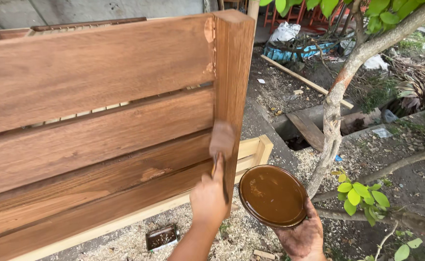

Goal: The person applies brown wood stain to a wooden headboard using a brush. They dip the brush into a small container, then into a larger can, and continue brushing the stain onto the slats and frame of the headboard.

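Outdoors, left hand (207,198) holds brush (221,140) against post (231,72)

An outdoor carpentry yard, a workshop in the open air: sawdust and wood shavings (241,237) cover the bare ground, loose planks (305,79) lie about, a part-stained wooden bed frame (101,121) stands upright, and a tree (340,92) grows beside a concrete drain (314,128).

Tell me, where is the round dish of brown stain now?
The round dish of brown stain is low and right of centre, held by the right hand, just right of the brush.
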`<state>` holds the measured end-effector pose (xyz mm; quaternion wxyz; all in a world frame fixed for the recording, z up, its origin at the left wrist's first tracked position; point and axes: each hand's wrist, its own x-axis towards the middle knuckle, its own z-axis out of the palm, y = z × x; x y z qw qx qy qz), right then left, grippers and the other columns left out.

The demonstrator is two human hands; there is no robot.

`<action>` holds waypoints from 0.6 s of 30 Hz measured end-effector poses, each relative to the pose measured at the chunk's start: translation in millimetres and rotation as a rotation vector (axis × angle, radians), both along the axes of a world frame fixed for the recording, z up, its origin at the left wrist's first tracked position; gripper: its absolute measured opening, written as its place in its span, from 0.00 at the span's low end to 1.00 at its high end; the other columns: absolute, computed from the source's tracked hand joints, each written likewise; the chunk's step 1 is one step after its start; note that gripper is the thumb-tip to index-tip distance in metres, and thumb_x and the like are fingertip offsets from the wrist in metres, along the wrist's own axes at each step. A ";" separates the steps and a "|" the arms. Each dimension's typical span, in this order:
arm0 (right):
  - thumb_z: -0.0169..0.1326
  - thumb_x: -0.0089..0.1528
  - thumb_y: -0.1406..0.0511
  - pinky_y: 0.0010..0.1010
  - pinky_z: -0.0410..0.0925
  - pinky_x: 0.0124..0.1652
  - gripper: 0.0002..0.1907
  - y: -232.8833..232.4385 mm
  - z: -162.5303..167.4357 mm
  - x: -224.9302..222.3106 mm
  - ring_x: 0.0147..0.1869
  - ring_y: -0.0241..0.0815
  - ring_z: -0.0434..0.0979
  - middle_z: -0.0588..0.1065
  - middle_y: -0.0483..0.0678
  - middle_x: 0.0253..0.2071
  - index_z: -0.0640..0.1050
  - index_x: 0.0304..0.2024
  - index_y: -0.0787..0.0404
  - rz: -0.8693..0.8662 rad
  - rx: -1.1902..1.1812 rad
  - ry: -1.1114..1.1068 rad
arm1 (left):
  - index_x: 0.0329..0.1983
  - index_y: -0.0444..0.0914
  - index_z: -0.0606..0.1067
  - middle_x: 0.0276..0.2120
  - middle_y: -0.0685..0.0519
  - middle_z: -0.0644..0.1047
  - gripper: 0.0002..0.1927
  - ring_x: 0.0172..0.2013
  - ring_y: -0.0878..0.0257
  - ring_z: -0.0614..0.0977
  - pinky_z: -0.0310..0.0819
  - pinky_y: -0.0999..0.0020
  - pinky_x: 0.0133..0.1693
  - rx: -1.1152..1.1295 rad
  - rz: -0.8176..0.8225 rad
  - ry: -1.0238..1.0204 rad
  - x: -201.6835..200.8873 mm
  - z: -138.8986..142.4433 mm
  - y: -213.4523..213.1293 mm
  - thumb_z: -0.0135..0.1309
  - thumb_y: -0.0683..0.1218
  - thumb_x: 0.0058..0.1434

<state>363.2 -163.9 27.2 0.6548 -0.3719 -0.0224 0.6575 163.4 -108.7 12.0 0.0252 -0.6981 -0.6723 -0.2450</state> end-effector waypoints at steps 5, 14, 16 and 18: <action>0.28 0.71 0.56 0.69 0.63 0.62 0.24 -6.6 -5.0 -4.6 0.70 0.52 0.70 0.70 0.51 0.65 0.71 0.63 0.45 -0.092 -0.049 -0.062 | 0.70 0.41 0.61 0.38 0.43 0.80 0.33 0.36 0.52 0.83 0.81 0.58 0.39 -0.614 0.022 -0.008 6.4 -111.1 -9.4 0.53 0.40 0.60; 0.27 0.72 0.51 0.65 0.63 0.62 0.25 -3.9 -17.5 9.2 0.70 0.51 0.69 0.72 0.47 0.64 0.71 0.63 0.44 -0.010 -0.125 -0.049 | 0.44 0.40 0.79 0.34 0.45 0.83 0.15 0.35 0.51 0.86 0.81 0.54 0.41 -0.610 0.233 -0.617 1.3 -68.2 13.0 0.45 0.52 0.69; 0.28 0.72 0.53 0.66 0.64 0.62 0.25 -10.8 -16.4 5.3 0.70 0.50 0.71 0.73 0.50 0.63 0.72 0.63 0.46 -0.066 -0.129 0.002 | 0.37 0.36 0.81 0.30 0.45 0.83 0.15 0.30 0.54 0.83 0.78 0.55 0.38 -0.500 0.175 -0.562 -6.7 -21.7 7.9 0.50 0.50 0.67; 0.30 0.72 0.54 0.65 0.64 0.63 0.24 -17.0 -12.0 -0.5 0.70 0.49 0.72 0.73 0.51 0.62 0.72 0.63 0.47 -0.084 -0.126 0.030 | 0.35 0.36 0.77 0.26 0.47 0.80 0.16 0.24 0.55 0.82 0.79 0.53 0.31 -0.427 0.038 -0.604 -16.6 19.5 -12.0 0.43 0.49 0.71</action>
